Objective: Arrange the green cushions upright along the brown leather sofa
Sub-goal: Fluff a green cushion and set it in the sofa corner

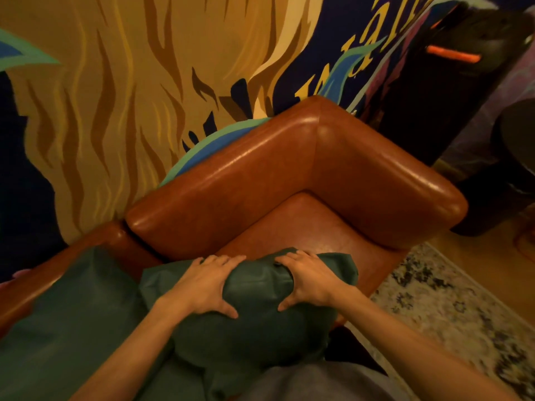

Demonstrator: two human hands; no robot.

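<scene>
A dark green cushion (257, 322) sits in front of me over the seat of the brown leather sofa (246, 180), near its corner. My left hand (207, 285) grips the cushion's top from the left, fingers over the far side and thumb on the near side. My right hand (308, 282) grips the same top edge from the right, and the fabric bunches between the two hands. A second green cushion (72, 314) lies to the left against the sofa back, partly under my left forearm.
The sofa's armrest (390, 180) runs along the right side. Behind the sofa is a painted mural wall (115, 96). A tall black object with an orange stripe (451, 56) stands at the right. A patterned rug (451, 311) covers the wooden floor.
</scene>
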